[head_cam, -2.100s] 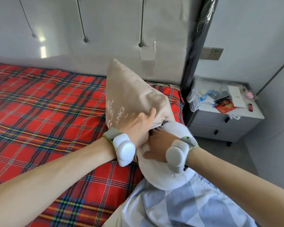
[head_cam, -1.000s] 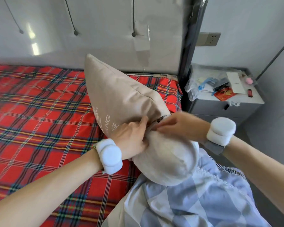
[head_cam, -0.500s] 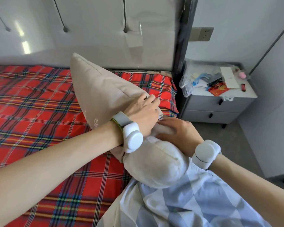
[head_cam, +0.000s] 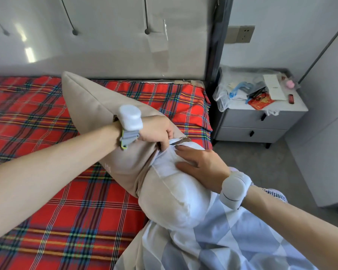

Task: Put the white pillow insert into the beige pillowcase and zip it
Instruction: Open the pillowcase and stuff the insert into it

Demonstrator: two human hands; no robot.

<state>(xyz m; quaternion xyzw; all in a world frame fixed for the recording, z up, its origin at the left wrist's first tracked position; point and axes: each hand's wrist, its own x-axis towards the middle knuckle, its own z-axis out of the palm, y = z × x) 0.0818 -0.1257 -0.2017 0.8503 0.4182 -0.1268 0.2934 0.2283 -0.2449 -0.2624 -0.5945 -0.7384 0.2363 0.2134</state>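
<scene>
Stuffing is the step in hand. The white pillow insert (head_cam: 174, 201) is only partly inside the beige pillowcase (head_cam: 98, 106). Its far portion is covered, and a rounded near end bulges out of the opening above the blue-and-white checked quilt (head_cam: 222, 240) at the near right of the bed (head_cam: 37, 123).

The left hand (head_cam: 156, 131) grips the upper edge of the opening, fingers (head_cam: 164, 142) curled and clamped on the beige cloth. The right hand (head_cam: 201, 164) lies flat on the exposed insert just beside that edge. Its fingers are straight and spread, pressing the white cover and holding nothing.

The zipper (head_cam: 180, 140) shows as a short open strip at the far end of the opening, between the two hands. The slider cannot be made out.

Assessment: a large part of the insert is not yet enclosed, so zipping is not yet due.

Next move, as judged:
1. Hold the gripped edge lifted and taut.
2. Push the insert toward the far left corner of the case.
3. Work the bulging near end through the opening.
4. Bring both edges together, clear of white cloth, before the zipper is closed.
</scene>
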